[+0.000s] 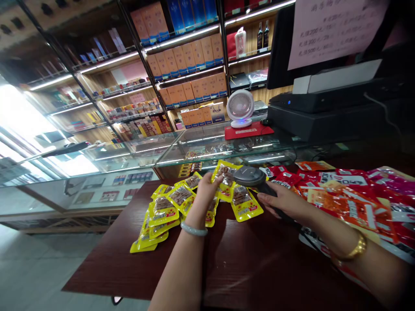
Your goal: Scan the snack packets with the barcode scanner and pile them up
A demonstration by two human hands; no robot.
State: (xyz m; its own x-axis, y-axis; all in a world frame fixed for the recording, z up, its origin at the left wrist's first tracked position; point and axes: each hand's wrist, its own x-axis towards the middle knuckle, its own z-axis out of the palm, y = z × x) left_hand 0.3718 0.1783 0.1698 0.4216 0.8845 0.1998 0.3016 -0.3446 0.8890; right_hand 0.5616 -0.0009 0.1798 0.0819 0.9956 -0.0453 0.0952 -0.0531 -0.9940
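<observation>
My left hand (pixel 208 189) grips a yellow snack packet (pixel 224 172) by its left edge, holding it up off the table. In my right hand (pixel 282 199) is a dark grey barcode scanner (pixel 249 176), fingers wrapped round its handle. The scanner's head is just right of the held packet and partly covers it. More yellow packets (pixel 164 209) with a clear window lie in an overlapping pile left of my left hand. Another yellow packet (pixel 247 208) lies flat below the scanner's head.
Red and orange snack packets (pixel 350 198) are heaped on the right of the dark wooden table (pixel 129 270). Behind stand a glass display counter (pixel 207 147), a small white fan (pixel 240 108) and a black monitor (pixel 282 52). Shelves of boxes (pixel 184 58) line the wall.
</observation>
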